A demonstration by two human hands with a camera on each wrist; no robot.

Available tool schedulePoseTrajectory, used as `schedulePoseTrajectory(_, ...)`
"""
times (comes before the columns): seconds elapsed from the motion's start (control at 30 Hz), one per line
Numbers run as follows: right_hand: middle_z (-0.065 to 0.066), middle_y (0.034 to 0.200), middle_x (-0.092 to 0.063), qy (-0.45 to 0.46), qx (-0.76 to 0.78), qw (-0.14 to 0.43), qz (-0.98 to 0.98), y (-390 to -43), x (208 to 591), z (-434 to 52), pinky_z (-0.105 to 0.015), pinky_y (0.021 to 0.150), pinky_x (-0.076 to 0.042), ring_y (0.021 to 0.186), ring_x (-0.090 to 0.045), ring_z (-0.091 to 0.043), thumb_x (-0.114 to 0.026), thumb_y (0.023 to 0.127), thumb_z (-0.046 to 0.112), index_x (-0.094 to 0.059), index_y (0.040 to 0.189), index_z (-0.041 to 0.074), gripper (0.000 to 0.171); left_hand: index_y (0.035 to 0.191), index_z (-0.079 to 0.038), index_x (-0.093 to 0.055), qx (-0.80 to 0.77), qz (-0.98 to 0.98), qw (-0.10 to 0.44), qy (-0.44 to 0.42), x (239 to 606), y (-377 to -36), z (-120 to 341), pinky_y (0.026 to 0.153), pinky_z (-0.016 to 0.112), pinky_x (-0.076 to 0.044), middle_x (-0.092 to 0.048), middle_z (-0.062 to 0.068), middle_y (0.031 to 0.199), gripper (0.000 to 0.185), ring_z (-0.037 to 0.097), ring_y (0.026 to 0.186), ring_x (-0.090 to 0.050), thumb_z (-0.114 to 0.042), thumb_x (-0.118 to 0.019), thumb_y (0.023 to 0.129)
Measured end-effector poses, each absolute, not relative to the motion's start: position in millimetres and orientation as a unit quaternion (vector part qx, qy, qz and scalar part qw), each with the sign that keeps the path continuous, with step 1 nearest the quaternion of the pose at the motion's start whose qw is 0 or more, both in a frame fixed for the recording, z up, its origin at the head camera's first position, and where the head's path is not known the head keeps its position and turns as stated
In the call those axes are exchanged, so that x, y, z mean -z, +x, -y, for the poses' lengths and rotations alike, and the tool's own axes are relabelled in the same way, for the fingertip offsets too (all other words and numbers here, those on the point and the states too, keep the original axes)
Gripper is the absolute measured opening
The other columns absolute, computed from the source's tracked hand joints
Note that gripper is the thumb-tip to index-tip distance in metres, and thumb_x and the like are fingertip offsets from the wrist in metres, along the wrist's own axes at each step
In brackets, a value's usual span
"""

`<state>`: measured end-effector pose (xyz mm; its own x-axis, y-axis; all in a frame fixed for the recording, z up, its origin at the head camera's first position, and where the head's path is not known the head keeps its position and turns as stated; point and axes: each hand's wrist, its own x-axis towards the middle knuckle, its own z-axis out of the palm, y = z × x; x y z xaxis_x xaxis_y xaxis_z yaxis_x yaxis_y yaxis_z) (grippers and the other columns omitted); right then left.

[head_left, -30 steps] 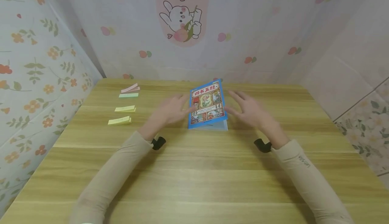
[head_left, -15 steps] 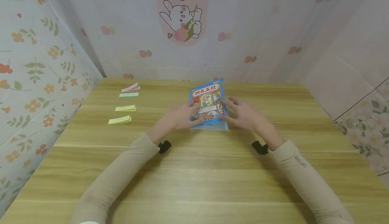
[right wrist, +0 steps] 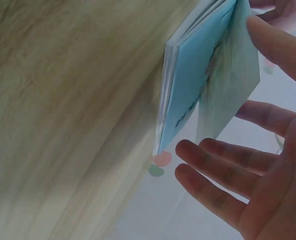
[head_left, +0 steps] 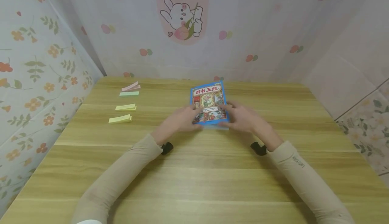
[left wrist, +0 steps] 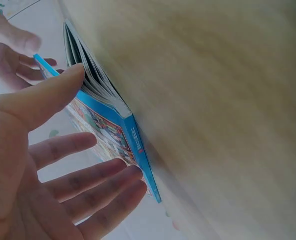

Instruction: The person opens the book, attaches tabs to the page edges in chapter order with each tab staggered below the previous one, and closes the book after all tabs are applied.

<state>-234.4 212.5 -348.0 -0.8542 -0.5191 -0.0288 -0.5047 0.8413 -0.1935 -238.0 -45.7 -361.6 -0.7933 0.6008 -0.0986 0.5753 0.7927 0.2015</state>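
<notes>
Head view: a blue-covered book (head_left: 209, 104) lies on the wooden table (head_left: 194, 170), toward its far side, with the left hand (head_left: 180, 120) and right hand (head_left: 243, 117) flanking it, fingers straight and relaxed, touching its near corners. Left wrist view shows the thumb at the book's page edge (left wrist: 95, 82), cover slightly lifted. Four sticky-note pads (head_left: 120, 119) lie well apart to the left.
</notes>
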Motion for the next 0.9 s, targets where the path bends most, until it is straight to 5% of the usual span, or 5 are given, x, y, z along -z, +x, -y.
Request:
schedulePoseTrajectory(0.13,-0.025,0.152,-0.041,-0.272,0.093,0.038,-0.957,-235,351,-212,-0.061,0.096,-0.048,0.124,-0.055,-0.045,-0.075,0.087,0.054,-0.044,0.154,0.017,0.083,0.148,-0.008,-0.049,-0.077,-0.942,0.071,0.320,361,-238,45,0.096,0.043,-0.052,-0.057,0.016,0.135,0.068,0.030,0.117,-0.059,-0.046,-0.069,0.094)
schedulePoseTrajectory(0.27,-0.027,0.146,-0.047,-0.285,0.085,0.032,-0.954,-236,356,-213,-0.059,0.093,-0.051,0.116,-0.060,-0.043,-0.080,0.085,0.047,-0.045,0.153,0.014,0.083,0.125,-0.006,-0.065,-0.089,-0.932,0.066,0.344,361,-240,45,0.076,0.033,-0.054,-0.066,0.008,0.102,0.045,0.019,0.087,-0.061,-0.039,-0.071,0.094)
schedulePoseTrajectory(0.4,-0.027,0.139,-0.053,-0.288,0.082,0.036,-0.953,-237,360,-214,-0.056,0.091,-0.053,0.113,-0.062,-0.040,-0.081,0.084,0.045,-0.048,0.151,0.012,0.081,0.098,-0.009,-0.065,-0.094,-0.924,0.061,0.365,362,-241,45,0.061,0.026,-0.044,-0.056,0.000,0.075,0.027,0.012,0.068,-0.049,-0.035,-0.072,0.094)
schedulePoseTrajectory(0.9,-0.025,0.137,-0.056,-0.290,0.105,0.034,-0.951,-233,363,-217,-0.056,0.093,-0.051,0.115,-0.061,-0.040,-0.078,0.087,0.046,-0.051,0.149,0.012,0.076,0.084,-0.010,-0.056,-0.115,-0.906,0.032,0.406,364,-238,50,0.059,0.022,-0.038,-0.052,-0.002,0.071,0.025,0.010,0.063,-0.044,-0.028,-0.068,0.097)
